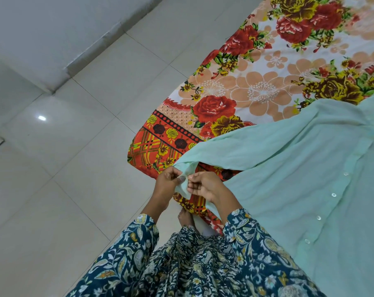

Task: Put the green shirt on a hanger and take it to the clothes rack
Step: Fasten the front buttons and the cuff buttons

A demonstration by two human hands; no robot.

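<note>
Left of my hands, bare tiled floor (78,159). My left hand (167,181) pinches the cuff end of the green shirt (299,168) sleeve; my right hand (203,186), just beside it, grips the same cuff, fingertips nearly touching. Beyond and right of both hands, the shirt lies spread, buttons up, on the floral bedsheet (256,82) covering the bed. Below my hands, my patterned sleeves.
</note>
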